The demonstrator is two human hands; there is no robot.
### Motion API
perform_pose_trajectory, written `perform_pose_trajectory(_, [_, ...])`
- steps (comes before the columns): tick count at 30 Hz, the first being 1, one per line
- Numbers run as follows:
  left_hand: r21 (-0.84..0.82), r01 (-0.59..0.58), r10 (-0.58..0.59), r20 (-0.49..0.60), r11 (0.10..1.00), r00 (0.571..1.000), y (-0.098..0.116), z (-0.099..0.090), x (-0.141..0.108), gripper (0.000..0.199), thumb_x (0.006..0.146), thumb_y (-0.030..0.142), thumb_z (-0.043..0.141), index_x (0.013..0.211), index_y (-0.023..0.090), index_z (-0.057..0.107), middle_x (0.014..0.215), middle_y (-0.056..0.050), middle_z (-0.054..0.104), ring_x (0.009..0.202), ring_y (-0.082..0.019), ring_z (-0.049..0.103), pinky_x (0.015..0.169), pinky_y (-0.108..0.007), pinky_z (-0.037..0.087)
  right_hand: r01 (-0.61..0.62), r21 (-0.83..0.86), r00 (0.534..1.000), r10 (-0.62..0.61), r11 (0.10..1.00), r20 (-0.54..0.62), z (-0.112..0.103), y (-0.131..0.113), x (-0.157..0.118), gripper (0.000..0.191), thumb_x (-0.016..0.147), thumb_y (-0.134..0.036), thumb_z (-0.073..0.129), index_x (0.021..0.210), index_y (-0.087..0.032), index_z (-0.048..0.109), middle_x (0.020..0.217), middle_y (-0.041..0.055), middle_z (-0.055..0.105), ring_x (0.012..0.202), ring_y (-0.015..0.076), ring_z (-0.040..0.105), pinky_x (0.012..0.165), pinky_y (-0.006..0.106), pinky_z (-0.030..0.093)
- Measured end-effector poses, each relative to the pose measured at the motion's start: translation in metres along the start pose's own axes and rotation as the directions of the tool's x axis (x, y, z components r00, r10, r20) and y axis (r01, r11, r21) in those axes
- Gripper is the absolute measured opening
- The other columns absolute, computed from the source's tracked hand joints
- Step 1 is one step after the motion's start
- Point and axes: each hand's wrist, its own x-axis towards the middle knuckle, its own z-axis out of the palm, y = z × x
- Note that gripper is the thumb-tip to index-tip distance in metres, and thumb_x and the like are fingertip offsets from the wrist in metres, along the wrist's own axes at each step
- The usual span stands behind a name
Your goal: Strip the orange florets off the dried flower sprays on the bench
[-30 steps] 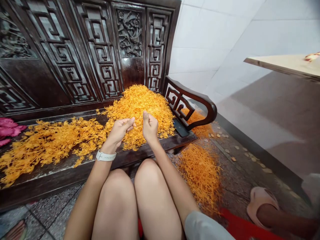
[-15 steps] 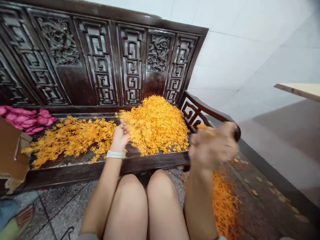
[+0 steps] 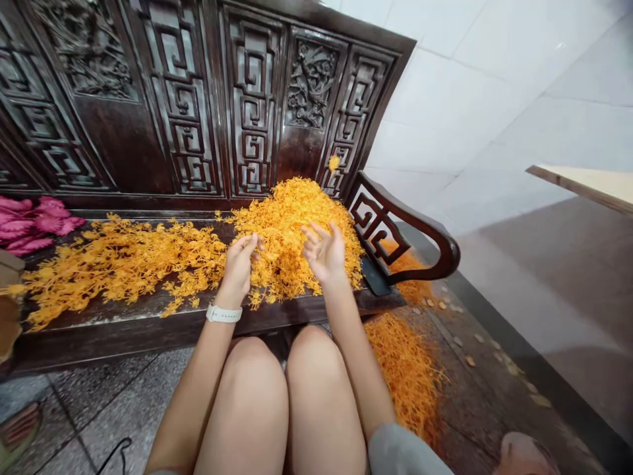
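Note:
A tall heap of small yellow-orange pieces (image 3: pixel 291 198) lies at the right end of a dark carved wooden bench (image 3: pixel 148 333). My left hand (image 3: pixel 241 262), with a white band on its wrist, is at the heap's left front edge, fingers pinched together; what they hold, if anything, is too small to name. Over the heap's right front, my right hand (image 3: pixel 324 253) has its fingers spread and holds nothing. One yellow piece (image 3: pixel 334 162) shows above the heap, against the bench back. Left of the heap spreads a lower layer of yellow-orange sprigs (image 3: pixel 123 264).
Pink pieces (image 3: pixel 37 224) and part of a cardboard box (image 3: pixel 10 270) are at the far left. A curved armrest (image 3: pixel 438 251) bounds the bench's right end. Orange strands (image 3: pixel 405 369) cover the floor there. A board edge (image 3: pixel 583 185) juts in at right.
My right hand has come left from beyond the armrest to the heap, its fingers now spread. My left hand has drawn slightly off the yellow pieces. The view has shifted a little.

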Motion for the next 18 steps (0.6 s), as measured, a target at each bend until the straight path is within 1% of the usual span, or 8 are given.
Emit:
perform_pose_trajectory(1, [0.03,-0.012,0.011,0.036,0.999,0.999,0.001,0.003,-0.003,0.023,0.092,0.038,0.081,0.085,0.017,0.077,0.078,-0.001,0.063,0.069,-0.01,0.051,0.061,-0.021,0.037,-0.069,0.009,0.998,0.069,0.998,-0.014,0.0,0.014,-0.001,0.05,0.082,-0.066,0.07,0.101,-0.02,0.067,0.092,0.0061,0.072,0.052,0.0076,0.031,0.046,0.024,0.019])
perform_pose_trajectory(3, [0.05,-0.043,0.039,0.084,0.998,0.996,0.004,0.006,-0.006,0.024,0.092,0.039,0.08,0.083,0.017,0.079,0.074,-0.001,0.061,0.067,-0.011,0.048,0.062,-0.023,0.037,-0.115,-0.047,0.993,0.114,0.992,-0.016,-0.001,0.031,-0.009,0.046,0.081,-0.058,0.076,0.106,-0.019,0.069,0.096,0.0052,0.072,0.052,0.0069,0.034,0.045,0.023,0.02])
perform_pose_trajectory(7, [-0.046,-0.078,0.081,0.062,0.996,0.995,0.011,0.008,-0.006,0.016,0.093,0.034,0.08,0.09,0.018,0.082,0.079,-0.003,0.065,0.068,-0.011,0.05,0.063,-0.024,0.038,-0.117,-0.086,0.992,0.112,0.989,-0.062,-0.003,0.037,-0.016,0.051,0.088,-0.066,0.07,0.117,-0.024,0.064,0.109,0.0063,0.072,0.058,0.0105,0.051,0.047,0.025,0.036])
perform_pose_trajectory(9, [-0.114,-0.077,0.083,0.048,0.991,0.995,0.012,0.007,-0.005,0.012,0.093,0.03,0.079,0.094,0.019,0.083,0.082,-0.004,0.068,0.069,-0.011,0.052,0.063,-0.023,0.04,-0.146,-0.049,0.982,0.139,0.988,-0.126,-0.005,0.037,-0.013,0.051,0.091,-0.068,0.068,0.119,-0.026,0.06,0.11,0.0066,0.07,0.063,0.013,0.056,0.05,0.027,0.044])
perform_pose_trajectory(11, [-0.141,-0.092,0.099,0.046,0.986,0.994,0.012,0.007,-0.004,0.007,0.093,0.027,0.079,0.094,0.02,0.082,0.088,-0.005,0.071,0.071,-0.011,0.055,0.064,-0.023,0.041,-0.151,-0.032,0.98,0.145,0.988,-0.133,-0.006,0.038,-0.011,0.052,0.092,-0.069,0.067,0.119,-0.025,0.06,0.108,0.0071,0.069,0.069,0.0149,0.06,0.056,0.028,0.049])
perform_pose_trajectory(13, [-0.091,-0.11,0.116,0.065,0.99,0.991,0.009,0.007,-0.004,0.006,0.091,0.024,0.078,0.093,0.021,0.083,0.091,-0.005,0.073,0.073,-0.012,0.057,0.064,-0.023,0.041,-0.122,-0.058,0.992,0.12,0.991,-0.037,-0.005,0.039,-0.012,0.053,0.093,-0.07,0.065,0.118,-0.023,0.064,0.105,0.0077,0.071,0.076,0.016,0.063,0.062,0.028,0.052])
perform_pose_trajectory(15, [0.026,-0.111,0.108,0.114,0.993,0.988,0.005,0.007,-0.005,0.008,0.091,0.024,0.077,0.093,0.02,0.084,0.082,-0.004,0.071,0.07,-0.012,0.057,0.063,-0.023,0.041,-0.079,-0.103,0.991,0.089,0.992,0.102,-0.002,0.04,-0.015,0.055,0.094,-0.072,0.062,0.116,-0.022,0.068,0.101,0.0077,0.073,0.08,0.0166,0.064,0.066,0.028,0.052])
perform_pose_trajectory(18, [0.231,-0.147,0.112,0.158,0.962,0.981,0.0,0.005,-0.005,0.013,0.09,0.03,0.079,0.089,0.019,0.084,0.069,-0.002,0.065,0.065,-0.014,0.052,0.062,-0.025,0.039,-0.056,-0.149,0.973,0.088,0.987,0.215,0.004,0.04,-0.02,0.06,0.093,-0.078,0.058,0.114,-0.023,0.07,0.093,0.0061,0.074,0.075,0.0162,0.064,0.063,0.028,0.049])
